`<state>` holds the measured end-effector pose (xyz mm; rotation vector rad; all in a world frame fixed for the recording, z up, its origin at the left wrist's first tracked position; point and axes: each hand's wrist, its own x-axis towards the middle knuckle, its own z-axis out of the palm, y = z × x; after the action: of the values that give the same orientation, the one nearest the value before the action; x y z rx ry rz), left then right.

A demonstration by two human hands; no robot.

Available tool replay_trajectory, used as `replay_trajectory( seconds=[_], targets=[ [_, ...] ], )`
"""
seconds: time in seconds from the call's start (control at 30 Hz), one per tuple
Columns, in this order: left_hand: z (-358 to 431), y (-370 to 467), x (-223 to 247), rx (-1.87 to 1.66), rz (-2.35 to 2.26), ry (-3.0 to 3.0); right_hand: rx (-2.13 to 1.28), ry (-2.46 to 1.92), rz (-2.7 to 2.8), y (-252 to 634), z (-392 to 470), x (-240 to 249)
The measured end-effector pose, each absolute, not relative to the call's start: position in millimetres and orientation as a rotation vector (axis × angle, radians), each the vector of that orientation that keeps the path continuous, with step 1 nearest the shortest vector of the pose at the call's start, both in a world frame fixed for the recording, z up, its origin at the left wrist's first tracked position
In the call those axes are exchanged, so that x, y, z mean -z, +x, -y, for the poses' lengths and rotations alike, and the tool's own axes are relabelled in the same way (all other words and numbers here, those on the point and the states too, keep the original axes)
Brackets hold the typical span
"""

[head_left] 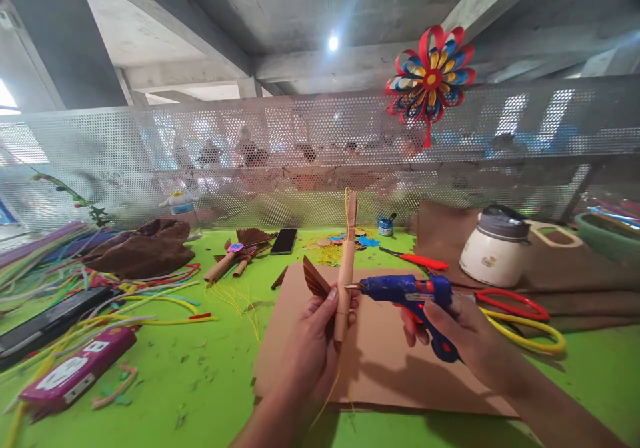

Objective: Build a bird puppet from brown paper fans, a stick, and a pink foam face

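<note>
Upright in my left hand (pixel 320 325) is a rolled brown paper tube (pixel 345 268), with a thin yellow string running along it. A pleated brown paper fan (pixel 316 279) sticks out on the tube's left side, by my thumb. My right hand (pixel 463 331) is wrapped round the handle of a blue hot glue gun (pixel 405 289). The gun's nozzle points left and meets the tube, or nearly so; whether it touches I cannot tell. Under both hands lies a brown cardboard sheet (pixel 400 381).
Left are a purple power strip (pixel 80 371), several coloured cords and brown cloth (pixel 145 248). Behind lie paper fan pieces (pixel 245 251), a phone (pixel 284 241) and a blue jar (pixel 385 227). Red-handled scissors (pixel 424 261) and a white jug (pixel 495 248) stand right, before a perforated metal screen (pixel 280 128).
</note>
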<state>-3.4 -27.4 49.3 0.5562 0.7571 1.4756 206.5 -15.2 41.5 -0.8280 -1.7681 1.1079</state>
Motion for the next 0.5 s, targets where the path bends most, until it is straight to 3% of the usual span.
replay_trajectory(
  seconds=[0.5],
  targets=[
    [28.9, -1.8, -50.8, -1.466, -0.772, 0.565, -1.123, -0.854, 1.771, 205.5, 14.6, -42.2]
  ],
)
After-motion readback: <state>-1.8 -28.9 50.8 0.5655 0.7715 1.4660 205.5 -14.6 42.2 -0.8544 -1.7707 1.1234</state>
